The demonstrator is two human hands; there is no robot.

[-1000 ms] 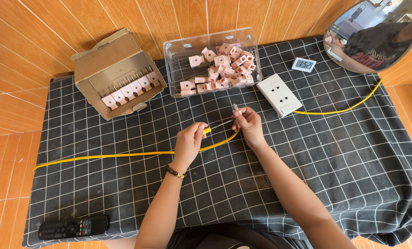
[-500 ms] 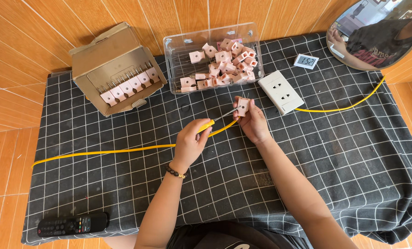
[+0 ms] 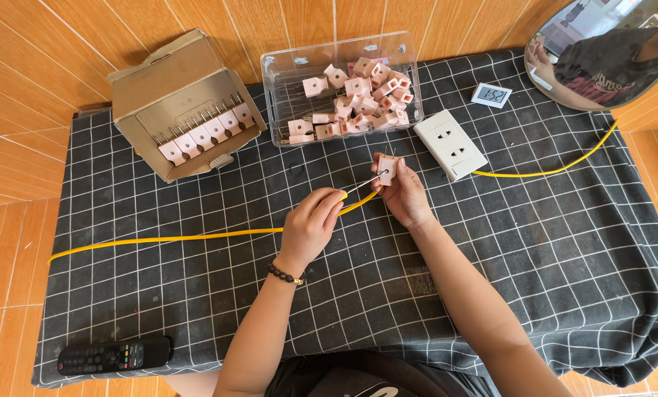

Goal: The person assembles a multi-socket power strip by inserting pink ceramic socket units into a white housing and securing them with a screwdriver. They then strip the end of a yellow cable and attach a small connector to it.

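Orange wall tiles back a bench [image 3: 535,242] draped in a black cloth with a white grid. Near its middle, the left hand [image 3: 310,224] is clenched around a yellow cable [image 3: 167,239], whose long axis runs left to right across the cloth, its stripped wire ends pointing right and slightly away toward a pink plug piece [image 3: 387,169]. The right hand [image 3: 402,192] is grasping that piece upright between thumb and fingers, touching the wire tips. Behind the hands, a clear plastic bin [image 3: 270,103] holds a loose heap of similar pink pieces, and an open cardboard box [image 3: 152,81] to its left holds a neat row of them with metal prongs up. A white socket block [image 3: 451,144] lies just right of the bin, with a second yellow cable [image 3: 564,169] leaving it rightward. A black remote control [image 3: 114,355] lies at the near left edge.
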